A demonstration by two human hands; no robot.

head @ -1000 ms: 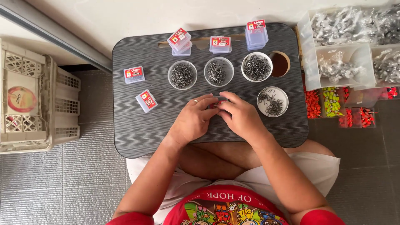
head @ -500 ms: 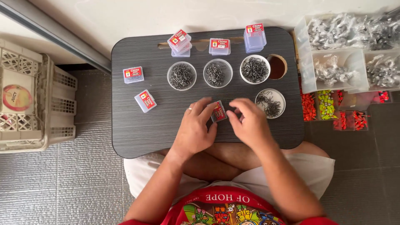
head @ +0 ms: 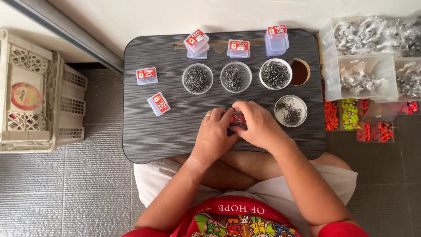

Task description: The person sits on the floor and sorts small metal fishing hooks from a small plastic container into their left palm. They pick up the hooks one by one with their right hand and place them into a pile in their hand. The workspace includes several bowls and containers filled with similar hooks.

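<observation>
Over the front middle of a dark grey lap table [head: 175, 136], my left hand [head: 213, 134] and my right hand [head: 258, 125] meet around one small clear plastic box with a red label [head: 238, 118]. Both hands grip it between fingertips, and most of the box is hidden by them. A ring shows on my left hand. Just right of my right hand stands a white bowl of small dark metal hooks [head: 290, 111]. Three more bowls of hooks [head: 198, 78] [head: 236, 77] [head: 275, 73] line up behind the hands.
Two red-labelled boxes [head: 146, 75] [head: 159, 104] lie on the table's left; stacks of them [head: 197, 43] [head: 238, 48] [head: 276, 38] sit along the far edge. A brown cup recess [head: 300, 71] is at right. A cream crate [head: 39, 92] stands left; bins of bagged and coloured tackle [head: 359, 79] stand right.
The two hands have drawn slightly toward me with the small box, and its red label now shows between the fingers. The bowls and the other boxes have not moved.
</observation>
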